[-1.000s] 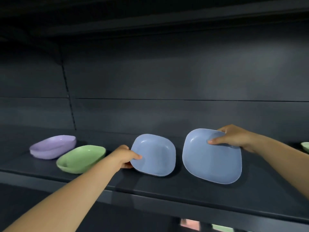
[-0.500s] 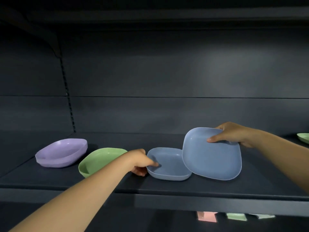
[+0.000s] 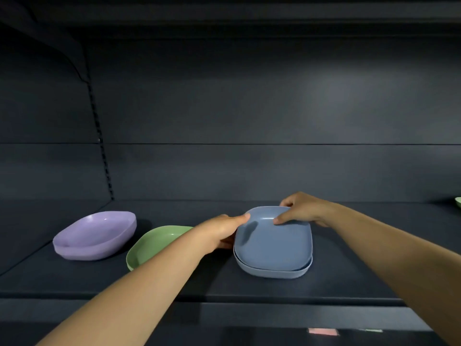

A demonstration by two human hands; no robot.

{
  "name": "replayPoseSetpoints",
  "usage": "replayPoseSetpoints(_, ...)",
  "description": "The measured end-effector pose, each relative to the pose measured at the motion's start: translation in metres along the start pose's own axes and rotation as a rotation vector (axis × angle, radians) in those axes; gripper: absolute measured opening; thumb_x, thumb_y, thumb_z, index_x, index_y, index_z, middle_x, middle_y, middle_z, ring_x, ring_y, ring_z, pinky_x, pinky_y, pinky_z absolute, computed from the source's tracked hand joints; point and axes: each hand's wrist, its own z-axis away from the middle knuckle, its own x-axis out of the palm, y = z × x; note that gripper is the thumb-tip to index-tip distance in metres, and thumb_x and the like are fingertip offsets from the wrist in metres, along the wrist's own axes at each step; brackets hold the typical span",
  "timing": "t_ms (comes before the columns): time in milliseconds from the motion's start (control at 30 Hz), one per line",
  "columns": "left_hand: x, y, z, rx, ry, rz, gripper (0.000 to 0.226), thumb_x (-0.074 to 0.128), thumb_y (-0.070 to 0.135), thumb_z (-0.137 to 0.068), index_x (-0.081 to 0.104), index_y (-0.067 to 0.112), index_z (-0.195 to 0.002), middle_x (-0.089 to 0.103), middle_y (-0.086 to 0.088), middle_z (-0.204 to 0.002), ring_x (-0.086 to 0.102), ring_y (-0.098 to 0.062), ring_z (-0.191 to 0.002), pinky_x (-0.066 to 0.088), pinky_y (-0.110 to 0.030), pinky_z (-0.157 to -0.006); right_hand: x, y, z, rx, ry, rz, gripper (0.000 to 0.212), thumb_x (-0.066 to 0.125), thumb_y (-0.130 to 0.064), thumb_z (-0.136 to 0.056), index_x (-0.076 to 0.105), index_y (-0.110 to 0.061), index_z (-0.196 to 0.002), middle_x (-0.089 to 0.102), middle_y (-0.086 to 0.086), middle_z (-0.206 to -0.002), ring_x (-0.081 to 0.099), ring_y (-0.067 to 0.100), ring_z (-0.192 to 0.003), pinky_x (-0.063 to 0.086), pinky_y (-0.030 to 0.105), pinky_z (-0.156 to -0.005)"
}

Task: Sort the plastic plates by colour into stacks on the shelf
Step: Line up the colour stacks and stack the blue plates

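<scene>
Blue plates (image 3: 273,248) sit nested mid-shelf (image 3: 349,278) near its front edge; right hand (image 3: 303,208) pinches the top plate's far rim, left hand (image 3: 222,229) grips its left corner, equally near.

Two blue plates (image 3: 273,245) nested; purple (image 3: 96,234), green (image 3: 154,242) plates left.
</scene>
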Motion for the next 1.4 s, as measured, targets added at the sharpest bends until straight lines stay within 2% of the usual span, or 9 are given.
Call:
replayPoseSetpoints(100,0.0,-0.003,-0.005,0.016,0.019,-0.12,0.068,0.07,0.051,-0.068,0.058,0.008,-0.12,0.067,-0.006,-0.113,0.064,-0.022,-0.102,0.05,-0.039,-0.096,0.013,0.001,-0.003,-0.017,-0.068,0.079,0.034,0.081,-0.025,-0.071,0.066,-0.018,-0.101,0.068,-0.003,-0.098,0.066,0.014,-0.091,0.052,0.027,-0.08)
replayPoseSetpoints(167,0.002,-0.003,-0.007,0.025,0.016,-0.191,0.07,0.075,0.048,-0.062,0.059,0.009,-0.118,0.065,-0.007,-0.114,0.062,-0.024,-0.104,0.048,-0.041,-0.099,0.017,0.004,0.0,-0.011,-0.137,0.148,0.041,0.082,-0.027,-0.07,0.062,-0.022,-0.105,0.065,-0.007,-0.1,0.064,0.012,-0.094,0.051,0.027,-0.083)
replayPoseSetpoints(367,0.011,-0.006,-0.018,0.018,0.101,-0.454,0.058,0.078,0.038,-0.07,0.055,0.014,-0.118,0.059,-0.003,-0.117,0.057,-0.022,-0.105,0.048,-0.033,-0.088,0.023,0.018,0.005,0.005,-0.201,0.226,0.047,0.081,-0.036,-0.069,0.053,-0.035,-0.107,0.061,-0.01,-0.111,0.061,0.011,-0.102,0.051,0.031,-0.091)
replayPoseSetpoints(633,0.015,0.002,-0.015,0.021,0.064,-0.613,0.049,0.073,0.03,-0.077,0.056,0.014,-0.121,0.061,-0.006,-0.118,0.059,-0.024,-0.106,0.048,-0.035,-0.093,0.024,0.019,0.007,0.021,-0.199,0.222,0.051,0.08,-0.039,-0.069,0.051,-0.036,-0.111,0.06,-0.009,-0.114,0.059,0.014,-0.106,0.05,0.035,-0.095)
replayPoseSetpoints(800,0.02,0.007,-0.008,0.055,0.035,-0.749,0.051,0.065,0.033,-0.085,0.047,0.016,-0.129,0.055,-0.006,-0.125,0.054,-0.024,-0.112,0.045,-0.034,-0.097,0.026,0.02,0.015,0.008,-0.149,0.18,0.055,0.081,-0.035,-0.07,0.055,-0.026,-0.118,0.06,-0.004,-0.117,0.06,0.016,-0.106,0.05,0.038,-0.096)
replayPoseSetpoints(933,0.024,0.017,-0.002,0.081,0.042,-0.833,0.06,0.064,0.04,-0.085,0.04,0.017,-0.135,0.05,-0.005,-0.132,0.052,-0.023,-0.115,0.044,-0.03,-0.094,0.013,0.025,0.029,-0.038,-0.06,0.286,0.066,0.074,-0.046,-0.075,0.046,-0.025,-0.131,0.053,-0.006,-0.114,0.055,0.014,-0.104,0.044,0.029,-0.096)
replayPoseSetpoints(1067,0.041,0.048,0.002,0.253,0.18,-0.98,0.066,0.059,0.048,-0.087,0.035,0.018,-0.141,0.034,-0.01,-0.143,0.036,-0.029,-0.132,0.036,-0.035,-0.103,-0.026,0.044,0.057,-0.103,0.08,0.592,0.08,0.066,-0.053,-0.079,0.032,-0.022,-0.144,0.041,0.003,-0.142,0.037,0.022,-0.132,0.032,0.034,-0.109)
replayPoseSetpoints(1200,0.089,0.09,0.003,0.4,0.198,-1.062,0.065,0.051,0.051,-0.09,0.034,0.019,-0.143,0.033,-0.012,-0.144,0.032,-0.031,-0.135,0.032,-0.034,-0.106,-0.073,0.075,0.09,-0.102,0.209,0.791,0.079,0.058,-0.06,-0.082,0.029,-0.025,-0.146,0.036,0.002,-0.147,0.027,0.023,-0.137,0.026,0.039,-0.112)
replayPoseSetpoints(1400,0.193,0.143,-0.003,0.491,0.035,-1.099,0.078,0.048,0.056,-0.09,0.014,0.021,-0.151,0.016,-0.008,-0.154,0.014,-0.029,-0.144,0.025,-0.041,-0.111,-0.153,0.145,0.146,0.041,0.259,0.959,0.073,0.058,-0.057,-0.082,0.034,-0.025,-0.143,0.039,0.001,-0.142,0.031,0.023,-0.134,0.029,0.039,-0.106)
